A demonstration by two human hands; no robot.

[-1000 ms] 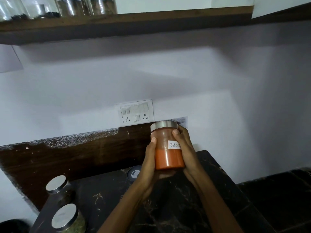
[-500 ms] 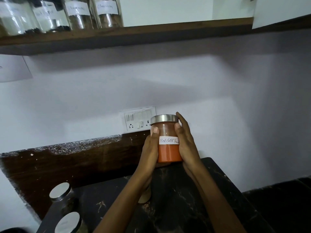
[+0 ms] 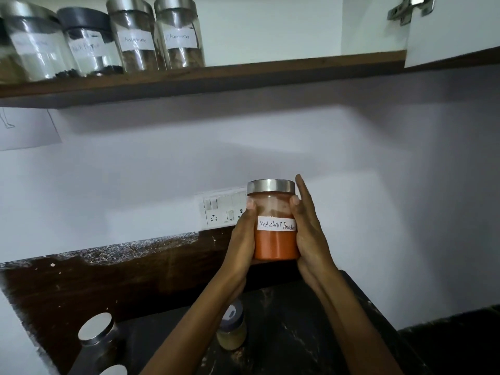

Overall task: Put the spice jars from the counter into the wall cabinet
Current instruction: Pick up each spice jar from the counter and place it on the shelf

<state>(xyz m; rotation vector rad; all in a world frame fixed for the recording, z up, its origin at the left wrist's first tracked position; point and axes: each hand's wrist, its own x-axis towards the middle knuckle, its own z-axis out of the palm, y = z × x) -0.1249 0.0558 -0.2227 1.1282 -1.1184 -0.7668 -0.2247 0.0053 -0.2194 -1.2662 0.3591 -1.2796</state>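
Wall cabinet shelf sits high above the fingertips. A row of shelf jars fills its left part, and the bare board is up and right of the fingers. Counter is well below the wrists.

Chilli jar is in mid-air btwn the two, clear of the counter, in front of the switch plate. Left hand grips its left side, right hand its right. Both thumbs press the front glass. The other fingers wrap behind, mostly hidden, and one right finger stands straight beside the lid.

Risks, imo:
- **Slip:** smooth glass, squeeze on the sides only, no support seen under the base. If the grip eases, the jar slides down thru the palms onto the stone and prob. breaks.
- **Knock below:** small jar stands right under the left forearm, w/ a steel-lidded jar lower left of it. A dropped elbow could tip the small one.
- **Clip up top:** the lid could catch the shelf's front edge, or the jar could shove the nearest shelf jar.
- **Spill:** can't tell how tight the lid is. If it's loose, a tilt spills powder.

Pose: upright, long axis vertical. Steel lid is on top, just above the thumb tips, and the base is down by the heels of the hands. Label faces the camera, just below the thumb tips.
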